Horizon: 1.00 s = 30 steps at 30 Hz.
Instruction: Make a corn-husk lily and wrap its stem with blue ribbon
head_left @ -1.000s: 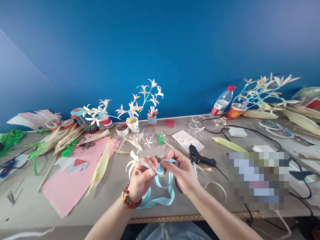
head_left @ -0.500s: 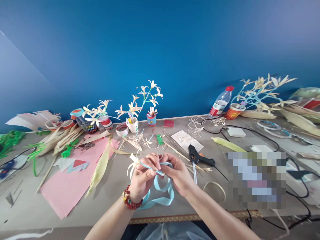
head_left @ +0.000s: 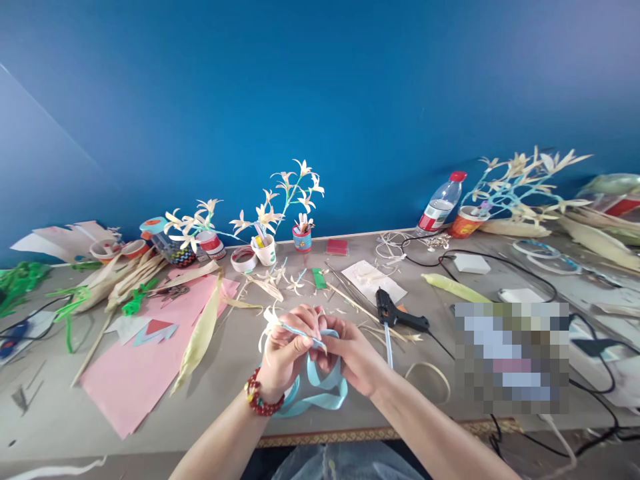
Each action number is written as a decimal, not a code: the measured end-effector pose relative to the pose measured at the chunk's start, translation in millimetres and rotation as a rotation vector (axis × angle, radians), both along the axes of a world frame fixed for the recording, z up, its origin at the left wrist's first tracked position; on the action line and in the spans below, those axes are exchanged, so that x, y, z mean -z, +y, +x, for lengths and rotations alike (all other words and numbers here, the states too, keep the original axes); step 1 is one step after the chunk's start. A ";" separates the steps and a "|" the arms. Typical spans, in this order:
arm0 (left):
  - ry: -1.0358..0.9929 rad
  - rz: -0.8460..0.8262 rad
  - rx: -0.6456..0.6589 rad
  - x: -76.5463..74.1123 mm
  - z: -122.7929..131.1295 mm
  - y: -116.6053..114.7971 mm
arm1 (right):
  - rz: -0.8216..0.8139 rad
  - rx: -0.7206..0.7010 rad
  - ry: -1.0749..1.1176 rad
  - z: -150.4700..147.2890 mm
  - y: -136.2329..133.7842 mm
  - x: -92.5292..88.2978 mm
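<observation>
My left hand (head_left: 286,352) pinches a thin stem wrapped in light blue ribbon, with a pale husk flower (head_left: 267,323) at its left end. My right hand (head_left: 353,355) is closed on the same stem and ribbon just to the right, its fingers touching the left hand's. The loose light blue ribbon (head_left: 320,393) loops down from both hands onto the table's front edge. A red bead bracelet (head_left: 256,397) is on my left wrist.
A black glue gun (head_left: 395,317) lies right of my hands, its cord running right. A pink paper sheet (head_left: 145,353) and corn husks (head_left: 203,333) lie left. Cups of husk flowers (head_left: 267,240) stand at the back, with a water bottle (head_left: 440,208) and a pale ring (head_left: 427,383).
My hands have drawn closer together and slightly down toward me. The ribbon loop between them has shrunk as it winds tighter on the stem.
</observation>
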<state>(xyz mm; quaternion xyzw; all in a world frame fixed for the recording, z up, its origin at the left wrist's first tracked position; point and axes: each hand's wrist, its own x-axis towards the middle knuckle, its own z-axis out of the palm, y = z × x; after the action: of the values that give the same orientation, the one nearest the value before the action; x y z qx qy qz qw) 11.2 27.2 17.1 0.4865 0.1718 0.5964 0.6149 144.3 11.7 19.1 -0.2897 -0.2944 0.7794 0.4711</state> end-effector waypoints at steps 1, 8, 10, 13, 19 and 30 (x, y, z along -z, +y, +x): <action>0.003 -0.013 -0.003 -0.5 -0.3 -0.4 | -0.019 -0.049 0.007 0.7 0.1 0.0; 0.004 -0.073 0.044 1.9 -2.1 0.2 | -0.091 -0.207 -0.007 5.0 3.1 6.7; -0.007 -0.094 0.047 1.5 -1.9 1.3 | -0.120 -0.163 -0.014 6.1 1.6 10.1; -0.035 -0.137 0.015 -1.6 -0.2 2.6 | -0.057 0.037 -0.120 11.5 -5.7 14.6; -0.067 -0.214 -0.047 -5.2 4.4 1.9 | 1.036 0.773 -0.963 28.4 -22.0 12.0; -0.102 -0.326 -0.005 -0.9 7.0 -3.9 | 1.441 0.810 -1.201 17.9 -1.2 16.4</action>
<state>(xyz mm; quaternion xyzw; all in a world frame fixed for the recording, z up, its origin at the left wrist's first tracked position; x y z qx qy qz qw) 18.2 23.3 18.0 0.3490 0.2361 0.5858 0.6923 162.2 10.5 2.6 -0.3580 -0.7608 -0.0748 0.5362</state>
